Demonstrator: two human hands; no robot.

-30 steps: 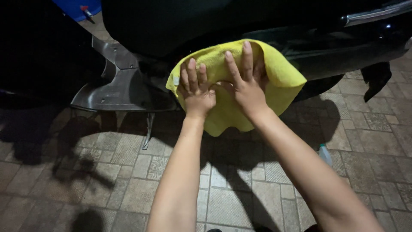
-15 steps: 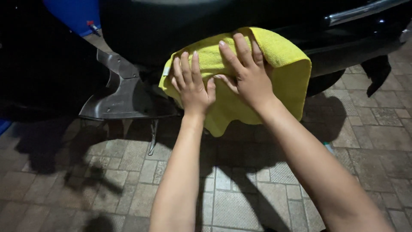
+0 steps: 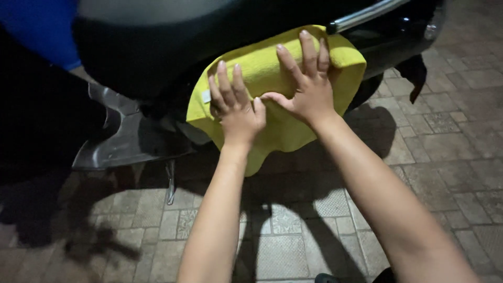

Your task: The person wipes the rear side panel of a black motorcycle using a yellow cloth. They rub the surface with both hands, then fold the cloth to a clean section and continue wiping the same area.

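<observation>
A yellow cloth (image 3: pixel 264 68) is spread over the black side panel (image 3: pixel 152 52) of a scooter. My left hand (image 3: pixel 236 107) lies flat on the cloth's lower left part, fingers pointing up. My right hand (image 3: pixel 306 86) presses on the cloth beside it, fingers spread toward the upper edge, thumb reaching toward the left hand. Both palms rest on the cloth without gripping it. The cloth's lower corner hangs free below my wrists.
A chrome rail (image 3: pixel 361 15) runs along the top right of the scooter. A grey footrest plate (image 3: pixel 123 141) sticks out at the left, with a thin stand (image 3: pixel 170 183) below it. Blue bodywork (image 3: pixel 39 29) shows at top left. Paved bricks (image 3: pixel 445 141) lie underneath.
Both hands and the cloth have slid a little upward and rightward along the panel. The cloth's right edge now reaches nearer the chrome rail.
</observation>
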